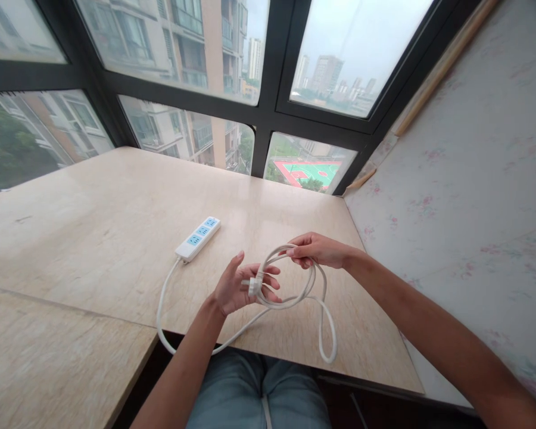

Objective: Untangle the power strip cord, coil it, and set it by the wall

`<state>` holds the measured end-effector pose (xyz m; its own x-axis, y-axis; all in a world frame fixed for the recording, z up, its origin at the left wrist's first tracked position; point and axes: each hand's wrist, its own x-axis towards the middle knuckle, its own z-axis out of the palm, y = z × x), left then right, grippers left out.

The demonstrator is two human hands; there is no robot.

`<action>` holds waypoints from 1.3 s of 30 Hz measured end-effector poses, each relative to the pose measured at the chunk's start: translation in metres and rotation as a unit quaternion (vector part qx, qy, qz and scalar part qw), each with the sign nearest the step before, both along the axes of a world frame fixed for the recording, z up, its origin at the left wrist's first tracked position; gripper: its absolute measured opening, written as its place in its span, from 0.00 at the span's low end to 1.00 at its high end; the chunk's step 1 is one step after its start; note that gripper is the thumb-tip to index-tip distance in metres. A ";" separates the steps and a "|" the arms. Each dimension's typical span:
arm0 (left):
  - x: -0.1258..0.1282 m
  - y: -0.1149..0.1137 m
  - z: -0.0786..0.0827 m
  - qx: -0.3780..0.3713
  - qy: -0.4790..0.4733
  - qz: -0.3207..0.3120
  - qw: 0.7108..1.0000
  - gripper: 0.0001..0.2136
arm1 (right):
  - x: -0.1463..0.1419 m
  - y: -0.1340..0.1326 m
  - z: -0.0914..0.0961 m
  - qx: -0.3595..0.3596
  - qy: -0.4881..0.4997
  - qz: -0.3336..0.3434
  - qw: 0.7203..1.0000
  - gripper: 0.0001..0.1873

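Note:
A white power cord [302, 294] hangs in loose loops above the stone ledge. My right hand [321, 249] pinches the top of the coil between thumb and fingers. On the coil's left side, the white plug [254, 286] lies in front of my left palm, its prongs pointing left. My left hand [239, 286] has its thumb raised and its fingers spread behind the plug and loops; whether they touch is unclear. From the coil, the cord dips past the ledge's front edge and rises to the white power strip [199, 239], which rests on the ledge with blue sockets facing up.
The beige stone ledge [93, 220] has a seam and a corner cut-out at front left. Dark-framed windows [268, 119] rise behind it. A flowered papered wall [464, 208] borders the right side. My legs [259, 387] are below the front edge.

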<state>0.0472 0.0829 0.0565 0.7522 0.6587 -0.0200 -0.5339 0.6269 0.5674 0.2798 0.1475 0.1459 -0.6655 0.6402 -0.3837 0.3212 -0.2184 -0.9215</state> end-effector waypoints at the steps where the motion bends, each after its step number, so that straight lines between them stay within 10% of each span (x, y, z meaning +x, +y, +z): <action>1: 0.003 0.002 0.002 0.024 0.018 -0.012 0.999 0.32 | -0.001 0.001 0.002 0.003 -0.011 0.017 1.000 0.13; 8: 0.031 0.001 0.020 0.062 0.188 0.044 0.979 0.20 | -0.009 0.007 0.005 -0.003 -0.024 0.066 0.998 0.12; 19: 0.026 -0.004 0.035 -0.071 0.119 0.266 0.954 0.29 | 0.012 -0.019 -0.033 -0.115 0.225 -0.094 0.963 0.26; 27: 0.041 -0.010 0.023 -0.073 0.161 0.413 0.893 0.26 | -0.006 -0.065 -0.054 -0.068 0.260 -0.212 0.939 0.23; 39: 0.056 -0.008 0.029 -0.122 0.022 0.521 0.844 0.25 | -0.037 -0.093 -0.067 -0.097 0.335 -0.225 0.910 0.26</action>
<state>0.1031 0.0750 0.0855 -0.2394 0.9346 -0.2630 -0.8491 -0.0702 0.5235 0.2430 0.0543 0.0789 -0.4783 0.8695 -0.1233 -0.4602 -0.3677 -0.8081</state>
